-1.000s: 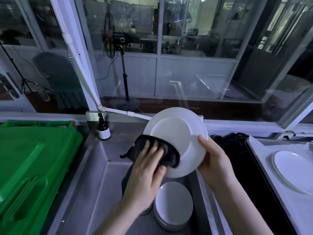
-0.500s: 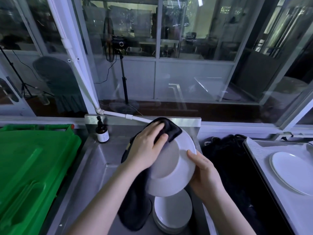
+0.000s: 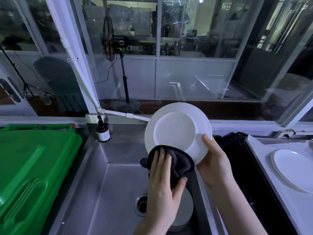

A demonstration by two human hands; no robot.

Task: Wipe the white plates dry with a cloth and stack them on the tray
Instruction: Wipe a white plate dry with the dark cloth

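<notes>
I hold a white plate (image 3: 176, 131) tilted up over the steel sink (image 3: 115, 180). My right hand (image 3: 213, 165) grips its lower right rim, thumb on the face. My left hand (image 3: 162, 187) presses a dark cloth (image 3: 179, 165) flat against the plate's lower left edge, fingers straight and thumb tucked under the cloth. Below my left hand a stack of white plates (image 3: 185, 211) lies in the sink, mostly hidden. At the right a single white plate (image 3: 294, 168) lies on the tray (image 3: 264, 160).
A green bin lid (image 3: 32, 170) fills the left side. A brown pump bottle (image 3: 103, 131) stands at the sink's back left corner. The drain (image 3: 140, 204) is near my left wrist. A black bundle (image 3: 232, 146) lies between sink and tray. Windows run behind.
My left hand slid the cloth from the plate's upper left edge down to its lower left rim. The plate now tilts more upright, with its face uncovered.
</notes>
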